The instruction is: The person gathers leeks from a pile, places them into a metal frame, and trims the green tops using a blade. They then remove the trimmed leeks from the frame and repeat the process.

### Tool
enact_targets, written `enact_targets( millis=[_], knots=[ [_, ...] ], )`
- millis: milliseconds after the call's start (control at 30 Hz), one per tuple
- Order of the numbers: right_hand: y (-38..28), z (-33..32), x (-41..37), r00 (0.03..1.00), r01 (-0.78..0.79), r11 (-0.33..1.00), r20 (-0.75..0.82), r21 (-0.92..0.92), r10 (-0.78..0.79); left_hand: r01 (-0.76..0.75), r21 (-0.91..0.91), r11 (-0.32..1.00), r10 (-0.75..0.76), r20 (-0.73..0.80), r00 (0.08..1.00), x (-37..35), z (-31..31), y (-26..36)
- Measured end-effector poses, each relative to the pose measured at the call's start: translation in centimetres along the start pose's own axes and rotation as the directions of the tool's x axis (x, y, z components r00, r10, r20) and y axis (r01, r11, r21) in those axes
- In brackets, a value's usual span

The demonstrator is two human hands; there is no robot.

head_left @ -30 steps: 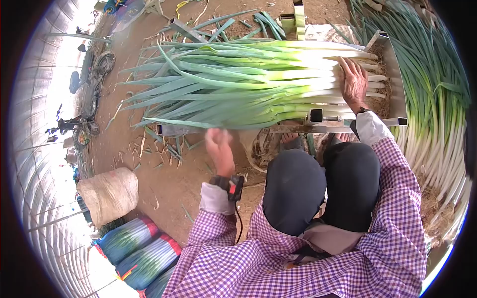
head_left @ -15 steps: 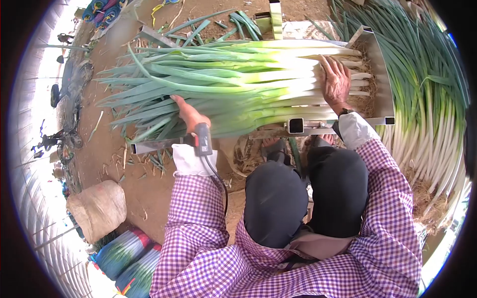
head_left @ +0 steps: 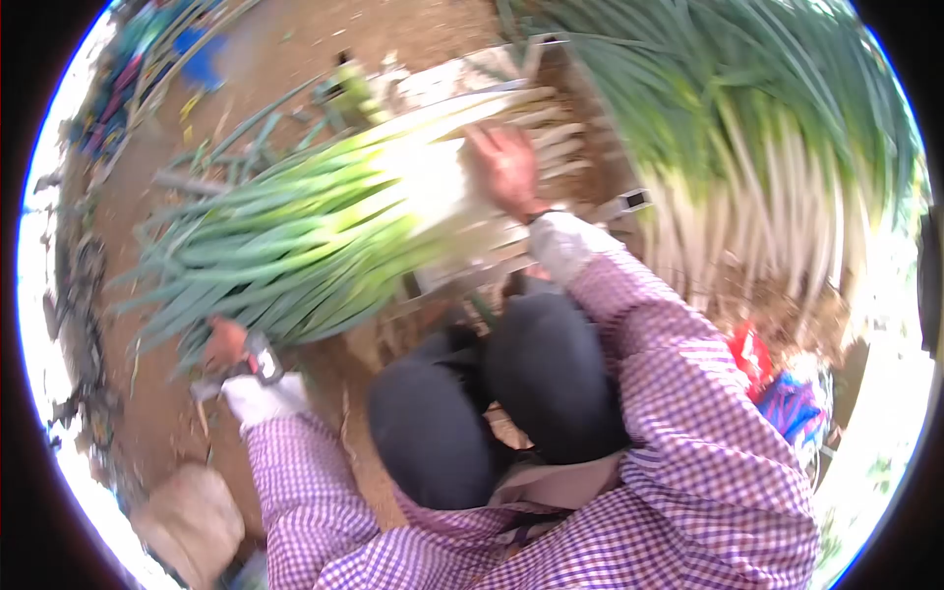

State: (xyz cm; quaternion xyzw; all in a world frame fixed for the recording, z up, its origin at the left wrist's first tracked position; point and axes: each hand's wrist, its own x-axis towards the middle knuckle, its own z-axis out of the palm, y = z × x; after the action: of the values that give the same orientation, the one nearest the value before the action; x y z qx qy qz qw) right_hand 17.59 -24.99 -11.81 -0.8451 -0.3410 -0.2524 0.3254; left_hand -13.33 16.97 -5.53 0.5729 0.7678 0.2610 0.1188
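Observation:
Long green onions [head_left: 315,216] lie side by side across a metal frame [head_left: 634,202], leaves to the left, white stalks and roots to the right. My right hand [head_left: 506,169] rests on top of the white stalks with its fingers spread. At the lower left edge of the leaves is my left hand [head_left: 228,342], blurred, its fingers partly hidden by the leaves. A grey device is strapped at my left wrist. Whether my left hand grips any leaves cannot be made out.
A large pile of green onions [head_left: 757,147] lies on the right. A pale sack [head_left: 192,521] sits at the lower left. Red [head_left: 750,356] and blue-purple plastic [head_left: 792,405] lie at the lower right. Cut leaves are scattered beyond the frame.
The view has turned towards the right. My left hand has moved down and left along the leaves, towards their tips. My right hand stays on the white stalks.

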Motion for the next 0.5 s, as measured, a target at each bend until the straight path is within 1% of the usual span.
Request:
enact_targets(
  millis=[33, 67, 100, 133, 167, 200, 233, 267, 300, 333, 367, 400, 433, 500],
  knots=[
    [-0.4, -0.6, 0.3, 0.997, -0.041, 0.999, 0.068, 0.002, 0.041, -0.097, -0.049, 0.994, 0.088, -0.146, 0.985, 1.4, 1.6, -1.4],
    [-0.2, -0.4, 0.3, 0.999, 0.008, 0.997, 0.039, -0.077, -0.005, -0.251, 0.205, 0.946, 0.29, -0.184, 0.939, 5.6, 3.7, -3.6],
    [-0.3, -0.5, 0.4, 0.999, 0.015, 0.994, 0.04, -0.104, -0.011, -0.546, 0.103, 0.831, 0.538, -0.394, 0.745, 4.9, 3.8, -3.7],
    [0.0, -0.2, 0.4, 0.999, 0.017, 0.996, 0.041, -0.088, -0.013, -0.632, -0.199, 0.749, 0.567, -0.301, 0.767, 2.3, 1.5, -2.1],
    [0.0, 0.1, 0.4, 0.998, 0.001, 0.996, 0.062, -0.093, 0.005, -0.729, 0.002, 0.684, 0.677, -0.375, 0.633, 2.9, 2.1, -2.5],
    [-0.1, 0.0, 0.4, 0.998, -0.014, 0.996, 0.061, -0.087, 0.02, -0.777, 0.212, 0.592, 0.773, -0.42, 0.475, 4.9, 2.8, -3.4],
    [-0.2, -0.1, 0.4, 0.998, -0.029, 0.996, 0.059, -0.081, 0.034, -0.825, 0.017, 0.565, 0.752, -0.422, 0.507, 6.7, 3.8, -4.5],
    [-0.3, -0.3, 0.4, 0.998, -0.033, 0.996, 0.048, -0.08, 0.037, -0.815, -0.123, 0.567, 0.719, -0.409, 0.562, 6.1, 3.4, -3.9],
    [-0.4, -0.3, 0.4, 0.998, -0.037, 0.996, 0.038, -0.075, 0.04, -0.742, -0.278, 0.61, 0.656, -0.348, 0.67, 3.6, 1.9, -2.3],
    [-0.6, -0.6, 0.5, 0.998, -0.044, 0.996, 0.035, -0.075, 0.047, -0.681, -0.395, 0.617, 0.621, -0.287, 0.729, 0.4, 0.2, -0.7],
    [-0.7, -0.7, 0.5, 0.998, -0.047, 0.997, 0.027, -0.068, 0.049, -0.671, -0.446, 0.592, 0.638, -0.25, 0.729, -2.4, -1.5, 0.5],
    [-0.7, -0.7, 0.6, 0.999, -0.047, 0.997, 0.021, -0.061, 0.048, -0.708, -0.445, 0.549, 0.697, -0.224, 0.681, -5.7, -3.1, 1.6],
    [-0.6, -0.6, 0.5, 0.999, -0.045, 0.998, 0.018, -0.054, 0.046, -0.793, -0.384, 0.473, 0.787, -0.222, 0.576, -8.6, -4.1, 2.5],
    [-0.6, -0.8, 0.4, 0.999, -0.037, 0.997, 0.015, -0.061, 0.038, -0.922, -0.269, 0.278, 0.92, -0.202, 0.336, -13.5, -5.4, 4.0]
  ],
)
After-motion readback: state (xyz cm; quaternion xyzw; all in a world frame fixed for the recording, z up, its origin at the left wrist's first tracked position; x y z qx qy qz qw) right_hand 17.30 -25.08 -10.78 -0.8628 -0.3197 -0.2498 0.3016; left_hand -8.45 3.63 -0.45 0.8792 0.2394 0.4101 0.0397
